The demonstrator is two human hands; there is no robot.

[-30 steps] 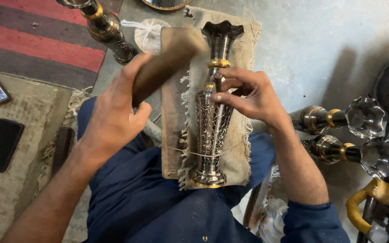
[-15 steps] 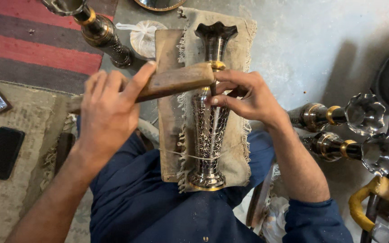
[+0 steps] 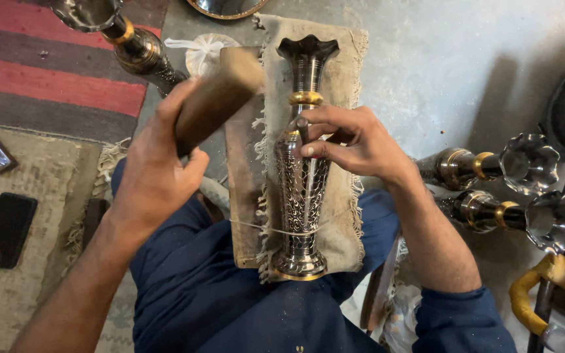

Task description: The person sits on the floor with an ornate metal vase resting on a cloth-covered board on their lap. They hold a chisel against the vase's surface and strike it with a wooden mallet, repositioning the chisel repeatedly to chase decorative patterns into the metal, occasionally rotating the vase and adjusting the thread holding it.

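So the engraved metal vase [image 3: 302, 189] is lying lengthwise on a frayed burlap cloth [image 3: 344, 216] across the person's lap in blue trousers [image 3: 210, 301], foot toward them and fluted mouth pointing away. The right hand [image 3: 354, 140] is closed round a thin chisel [image 3: 303, 129], pinching it with the tip set against the vase just below the gold band, while the left hand [image 3: 155, 173] is wrapped tight round a chunky wooden mallet [image 3: 220, 95] held up off to the left, clear of the chisel. Further out there's a dark phone [image 3: 8, 229] on the mat to the left, two more vases [image 3: 492, 189] lying on the concrete floor [image 3: 452, 72] to the right, and another vase [image 3: 132, 42] up top by the striped rug.
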